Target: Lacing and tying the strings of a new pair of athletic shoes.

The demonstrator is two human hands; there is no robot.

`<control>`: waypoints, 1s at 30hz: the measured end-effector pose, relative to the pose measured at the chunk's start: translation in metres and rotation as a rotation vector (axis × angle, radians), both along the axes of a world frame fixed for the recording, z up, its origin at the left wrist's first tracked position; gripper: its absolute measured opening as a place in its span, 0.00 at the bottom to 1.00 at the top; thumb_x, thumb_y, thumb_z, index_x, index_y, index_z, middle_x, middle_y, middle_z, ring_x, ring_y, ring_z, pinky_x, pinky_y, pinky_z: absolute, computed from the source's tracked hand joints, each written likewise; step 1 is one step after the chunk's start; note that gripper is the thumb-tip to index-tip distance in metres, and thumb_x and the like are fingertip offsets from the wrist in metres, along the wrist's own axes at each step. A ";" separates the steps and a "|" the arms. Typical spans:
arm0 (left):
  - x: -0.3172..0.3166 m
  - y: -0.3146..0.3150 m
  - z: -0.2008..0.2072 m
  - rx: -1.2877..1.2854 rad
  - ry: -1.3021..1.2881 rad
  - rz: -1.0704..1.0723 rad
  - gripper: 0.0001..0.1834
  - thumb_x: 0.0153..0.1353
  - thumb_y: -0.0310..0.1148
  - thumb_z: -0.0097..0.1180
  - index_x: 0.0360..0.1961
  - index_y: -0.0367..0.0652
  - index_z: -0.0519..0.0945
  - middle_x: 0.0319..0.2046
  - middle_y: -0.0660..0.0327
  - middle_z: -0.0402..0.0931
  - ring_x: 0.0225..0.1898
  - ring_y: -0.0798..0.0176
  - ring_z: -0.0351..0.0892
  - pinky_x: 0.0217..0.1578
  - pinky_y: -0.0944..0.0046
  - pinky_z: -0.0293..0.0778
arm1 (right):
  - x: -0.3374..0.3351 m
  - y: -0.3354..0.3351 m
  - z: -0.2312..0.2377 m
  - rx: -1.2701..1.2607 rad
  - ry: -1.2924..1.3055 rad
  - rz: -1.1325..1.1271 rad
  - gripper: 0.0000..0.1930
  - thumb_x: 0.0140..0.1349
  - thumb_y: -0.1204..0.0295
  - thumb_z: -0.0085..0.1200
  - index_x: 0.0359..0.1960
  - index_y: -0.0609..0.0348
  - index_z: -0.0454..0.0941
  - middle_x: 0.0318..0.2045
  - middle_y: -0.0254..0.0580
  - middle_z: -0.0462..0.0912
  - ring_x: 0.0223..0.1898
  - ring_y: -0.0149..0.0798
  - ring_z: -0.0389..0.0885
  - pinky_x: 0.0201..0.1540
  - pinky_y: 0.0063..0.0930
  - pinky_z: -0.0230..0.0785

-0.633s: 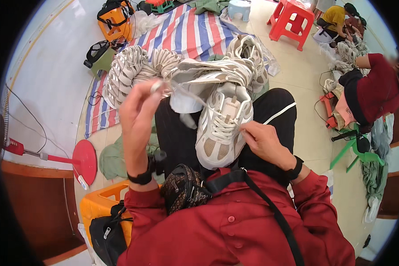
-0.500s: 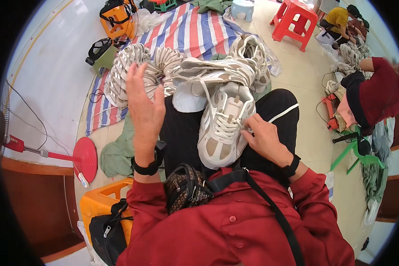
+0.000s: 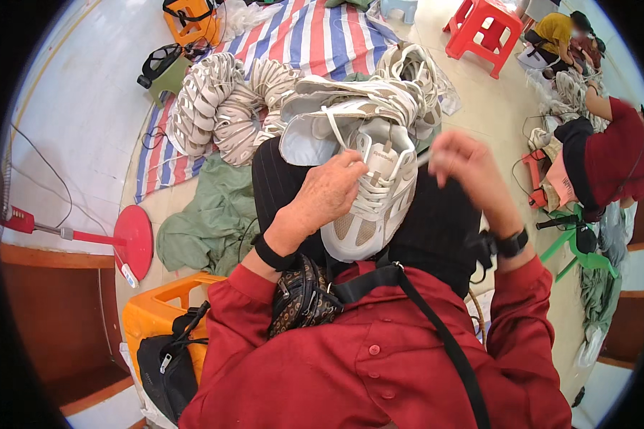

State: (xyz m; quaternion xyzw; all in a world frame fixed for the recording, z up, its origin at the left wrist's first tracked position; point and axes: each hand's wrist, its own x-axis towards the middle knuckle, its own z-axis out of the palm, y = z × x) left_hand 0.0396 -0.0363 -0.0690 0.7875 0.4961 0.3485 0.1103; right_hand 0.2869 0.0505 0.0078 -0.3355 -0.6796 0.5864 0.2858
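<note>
A patterned pouch (image 3: 304,292) lies at the waist, by the black trousers (image 3: 436,229). On the lap sits a beige-and-white shoe (image 3: 358,232), toe toward the wearer. The left hand (image 3: 322,194) is at its left eyelets, grip narrow, pinching the lace (image 3: 334,126). The right hand (image 3: 465,166) is raised beside the shoe's right edge, too blurred to tell its grip. Beyond, more uppers (image 3: 361,100) lie stacked; farther, a striped sheet (image 3: 329,43) and a red stool (image 3: 488,34).
</note>
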 end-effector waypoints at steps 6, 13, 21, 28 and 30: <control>0.002 0.000 0.004 -0.026 -0.074 0.090 0.12 0.53 0.20 0.54 0.39 0.42 0.75 0.36 0.54 0.74 0.35 0.47 0.77 0.35 0.55 0.74 | -0.011 0.055 0.021 0.936 -0.050 -0.504 0.23 0.57 0.73 0.57 0.56 0.58 0.70 0.58 0.45 0.72 0.58 0.43 0.72 0.59 0.34 0.63; -0.002 -0.004 -0.012 -0.053 0.018 0.032 0.13 0.56 0.24 0.52 0.43 0.43 0.76 0.32 0.54 0.75 0.31 0.48 0.78 0.32 0.55 0.74 | -0.011 0.023 -0.029 1.086 -0.700 -0.211 0.09 0.55 0.75 0.57 0.38 0.60 0.75 0.37 0.45 0.78 0.40 0.50 0.78 0.42 0.39 0.72; 0.004 -0.005 -0.010 -0.083 0.173 0.111 0.17 0.56 0.25 0.52 0.48 0.45 0.76 0.29 0.52 0.76 0.31 0.48 0.79 0.31 0.53 0.75 | -0.031 -0.032 -0.050 1.006 -0.471 0.137 0.06 0.55 0.73 0.56 0.34 0.58 0.74 0.25 0.45 0.74 0.29 0.47 0.79 0.29 0.39 0.70; 0.008 0.010 -0.004 -0.031 0.283 0.124 0.15 0.56 0.28 0.51 0.47 0.46 0.76 0.23 0.52 0.76 0.26 0.48 0.79 0.27 0.51 0.74 | -0.039 -0.023 -0.068 1.086 -0.717 0.119 0.06 0.54 0.73 0.53 0.32 0.59 0.71 0.22 0.47 0.76 0.25 0.50 0.80 0.26 0.42 0.71; 0.010 0.005 0.002 -0.068 0.342 0.110 0.13 0.54 0.29 0.52 0.43 0.46 0.75 0.21 0.53 0.76 0.26 0.47 0.79 0.26 0.50 0.73 | -0.036 -0.023 -0.068 1.059 -0.690 0.148 0.03 0.55 0.73 0.50 0.30 0.57 0.71 0.18 0.47 0.78 0.22 0.49 0.81 0.21 0.44 0.70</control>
